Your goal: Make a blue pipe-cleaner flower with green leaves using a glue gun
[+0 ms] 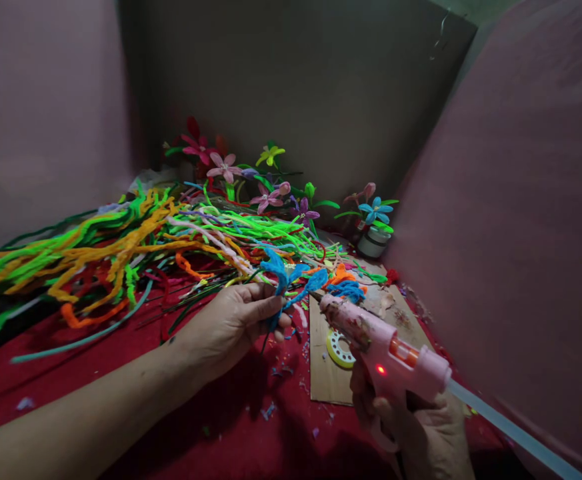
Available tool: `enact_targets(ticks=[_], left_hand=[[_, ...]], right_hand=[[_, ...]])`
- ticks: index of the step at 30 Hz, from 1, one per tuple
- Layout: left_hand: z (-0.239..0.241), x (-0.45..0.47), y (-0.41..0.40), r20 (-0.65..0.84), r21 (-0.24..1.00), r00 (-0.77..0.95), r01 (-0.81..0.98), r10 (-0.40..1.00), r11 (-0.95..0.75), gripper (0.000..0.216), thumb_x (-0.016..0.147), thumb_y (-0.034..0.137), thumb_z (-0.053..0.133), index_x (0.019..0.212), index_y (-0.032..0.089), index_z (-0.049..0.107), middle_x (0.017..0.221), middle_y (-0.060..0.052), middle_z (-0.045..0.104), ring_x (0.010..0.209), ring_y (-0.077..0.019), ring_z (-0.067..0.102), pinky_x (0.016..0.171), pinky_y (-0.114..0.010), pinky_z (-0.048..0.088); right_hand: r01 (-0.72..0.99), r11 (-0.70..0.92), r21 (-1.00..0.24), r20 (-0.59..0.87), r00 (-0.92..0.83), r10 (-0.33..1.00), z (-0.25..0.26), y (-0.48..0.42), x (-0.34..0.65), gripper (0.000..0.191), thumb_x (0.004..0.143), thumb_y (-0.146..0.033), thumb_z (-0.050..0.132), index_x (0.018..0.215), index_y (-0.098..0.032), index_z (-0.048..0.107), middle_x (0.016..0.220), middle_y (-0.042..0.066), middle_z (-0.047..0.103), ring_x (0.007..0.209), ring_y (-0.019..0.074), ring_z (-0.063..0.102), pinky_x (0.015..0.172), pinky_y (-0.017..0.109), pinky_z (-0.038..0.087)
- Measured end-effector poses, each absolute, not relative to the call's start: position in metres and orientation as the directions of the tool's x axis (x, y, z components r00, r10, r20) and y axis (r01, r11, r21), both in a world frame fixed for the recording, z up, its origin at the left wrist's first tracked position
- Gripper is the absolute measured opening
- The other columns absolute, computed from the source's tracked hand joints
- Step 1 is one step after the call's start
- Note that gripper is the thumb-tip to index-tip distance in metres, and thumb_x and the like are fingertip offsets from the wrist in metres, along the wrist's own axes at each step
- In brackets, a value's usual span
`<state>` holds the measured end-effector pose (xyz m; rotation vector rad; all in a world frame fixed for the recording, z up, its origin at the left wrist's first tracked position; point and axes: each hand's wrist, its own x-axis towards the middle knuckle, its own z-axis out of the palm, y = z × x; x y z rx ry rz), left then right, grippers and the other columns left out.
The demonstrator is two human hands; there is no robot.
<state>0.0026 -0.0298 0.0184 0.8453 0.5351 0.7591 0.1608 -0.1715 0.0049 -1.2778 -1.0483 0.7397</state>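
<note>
Two pink walls (45,113) flank red cloth (231,433) beneath the glue gun (391,353).

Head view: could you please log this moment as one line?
left hand: holds blue flower | right hand: grips glue gun | nozzle: beside flower

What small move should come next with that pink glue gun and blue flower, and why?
Probably ease the pink plastic glue gun, in the right hand, onto the blue pipe-cleaner flower pinched by the left hand: its nozzle points there, close by, red light on.
</note>
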Motion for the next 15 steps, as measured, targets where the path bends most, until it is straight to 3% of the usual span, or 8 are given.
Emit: enact_targets(ticks=[9, 12, 15], left_hand=[[0.016, 0.001, -0.031, -0.125, 0.807, 0.619, -0.391, 0.775, 0.443, 0.010, 0.066, 0.007, 0.070, 0.071, 0.008, 0.062, 0.060, -0.003, 0.061, 0.049, -0.0112, 0.059, 0.045, -0.020, 0.050], [0.017, 0.001, -0.030, -0.126, 0.807, 0.634, -0.382, 0.763, 0.451, 0.010, 0.067, 0.008, 0.070, 0.070, 0.008, 0.061, 0.059, -0.003, 0.061, 0.048, -0.0111, 0.059, 0.045, -0.020, 0.050], [0.017, 0.002, -0.029, -0.114, 0.802, 0.641, -0.391, 0.759, 0.451, 0.011, 0.066, 0.008, 0.071, 0.070, 0.008, 0.061, 0.059, -0.003, 0.061, 0.048, -0.0109, 0.059, 0.045, -0.019, 0.050]], right_hand=[[0.137, 0.087, -0.987, 0.132, 0.365, 0.922, 0.005, -0.120, 0.156, 0.025, 0.068, -0.046, 0.067, 0.079, -0.024, 0.072, 0.057, 0.005, 0.064, 0.049, 0.0225, 0.060, 0.041, 0.034, 0.046], [0.257, 0.039, -0.966, 0.144, 0.405, 0.903, -0.008, -0.137, 0.159, 0.026, 0.073, -0.046, 0.063, 0.082, -0.023, 0.072, 0.054, 0.004, 0.062, 0.046, 0.0221, 0.059, 0.039, 0.033, 0.045], [0.395, 0.078, -0.916, 0.260, 0.433, 0.863, -0.020, -0.168, 0.172, 0.031, 0.070, -0.043, 0.065, 0.092, -0.022, 0.071, 0.061, 0.005, 0.065, 0.050, 0.0227, 0.061, 0.042, 0.033, 0.047]])
